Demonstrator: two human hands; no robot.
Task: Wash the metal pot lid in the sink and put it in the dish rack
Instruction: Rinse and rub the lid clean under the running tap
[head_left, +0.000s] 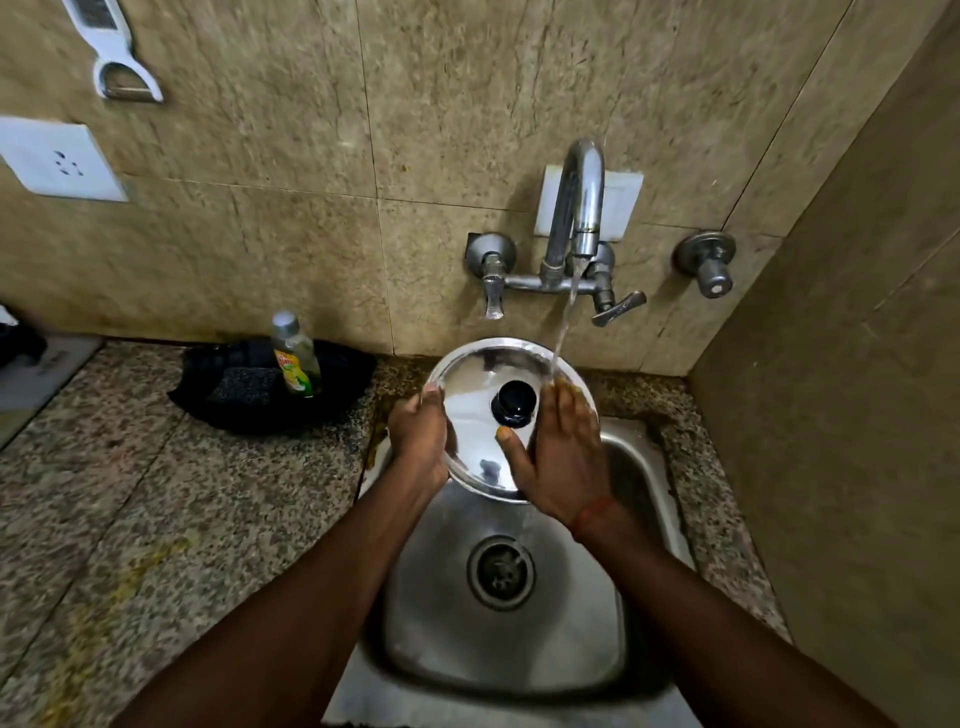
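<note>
A round shiny metal pot lid (475, 379) with a black knob (514, 404) is held tilted above the far end of the steel sink (498, 639). My left hand (420, 439) grips its left rim. My right hand (563, 457) lies flat on the lid's right side, fingers spread, thumb just below the knob. Water runs from the chrome tap (582, 208) and lands on the lid's upper right edge by my right fingertips. No dish rack is in view.
A dish soap bottle (296, 356) stands in a black tray (270, 384) with a dark scrub pad (241, 385) on the speckled granite counter (156, 493) to the left. Tiled walls close in behind and at right. A wall socket (60, 161) and a hanging peeler (117, 57) are at upper left.
</note>
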